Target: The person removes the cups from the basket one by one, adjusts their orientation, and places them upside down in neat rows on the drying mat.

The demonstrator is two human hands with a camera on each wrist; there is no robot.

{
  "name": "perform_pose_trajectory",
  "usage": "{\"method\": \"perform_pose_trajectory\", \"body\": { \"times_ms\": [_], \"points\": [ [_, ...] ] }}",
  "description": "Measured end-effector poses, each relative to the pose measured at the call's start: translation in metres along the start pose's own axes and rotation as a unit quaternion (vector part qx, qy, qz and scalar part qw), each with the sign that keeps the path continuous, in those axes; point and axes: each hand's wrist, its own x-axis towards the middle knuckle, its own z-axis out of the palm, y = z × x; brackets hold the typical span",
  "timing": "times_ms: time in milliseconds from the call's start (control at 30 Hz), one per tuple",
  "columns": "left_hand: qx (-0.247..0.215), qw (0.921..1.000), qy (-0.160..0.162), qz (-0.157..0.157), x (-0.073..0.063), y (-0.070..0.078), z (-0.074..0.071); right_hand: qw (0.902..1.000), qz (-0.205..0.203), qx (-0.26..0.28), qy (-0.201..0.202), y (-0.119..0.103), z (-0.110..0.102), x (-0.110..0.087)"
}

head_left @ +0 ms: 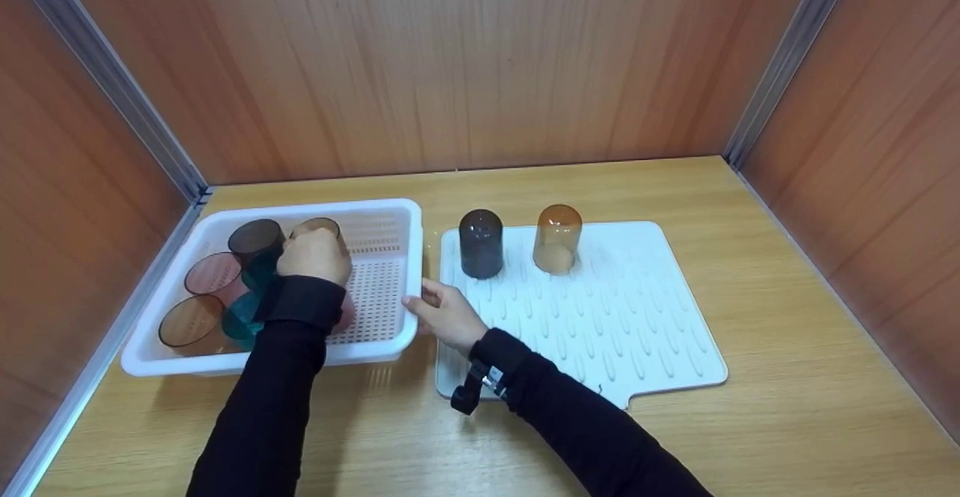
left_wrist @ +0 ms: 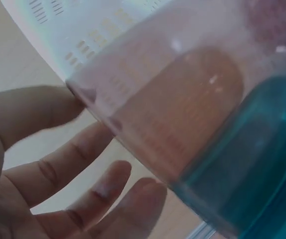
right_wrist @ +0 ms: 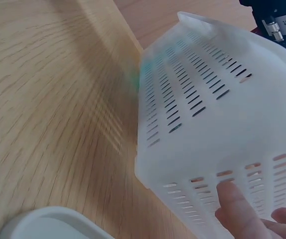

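My left hand (head_left: 315,257) reaches into a white slotted basket (head_left: 409,257), its fingers at the rim of an amber cup (head_left: 319,224). In the left wrist view, the thumb and curled fingers (left_wrist: 58,107) meet the rims, seen partly through a pinkish clear cup (left_wrist: 148,64), with a teal cup (left_wrist: 262,149) beside it. My right hand (head_left: 450,317) holds the basket's right end, thumb at the rim; in the right wrist view a fingertip (right_wrist: 227,191) touches the slotted outer wall. The basket's left half carries a smoky cup (head_left: 256,238), a pink cup (head_left: 215,275) and an orange cup (head_left: 191,323).
Right of the basket lies a pale ridged draining mat (head_left: 600,317). On its far left part, a dark grey cup (head_left: 481,245) and an orange cup (head_left: 557,240) stand upside down. Wood-grain panels (head_left: 465,61) enclose the table (head_left: 810,407) at the back and sides.
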Motion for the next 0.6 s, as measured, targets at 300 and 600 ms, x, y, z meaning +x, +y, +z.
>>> {"method": "perform_pose_trajectory", "body": {
  "times_ms": [300, 600],
  "points": [
    [0.007, 0.9996, -0.027, 0.005, 0.0, -0.008, -0.004, 1.0, -0.007, 0.005, 0.001, 0.0, 0.0, 0.0],
    [0.03, 0.9935, -0.11, 0.012, -0.002, -0.012, -0.006, 0.9999, -0.013, 0.0, 0.007, 0.001, 0.001, 0.001]
  ]
}}
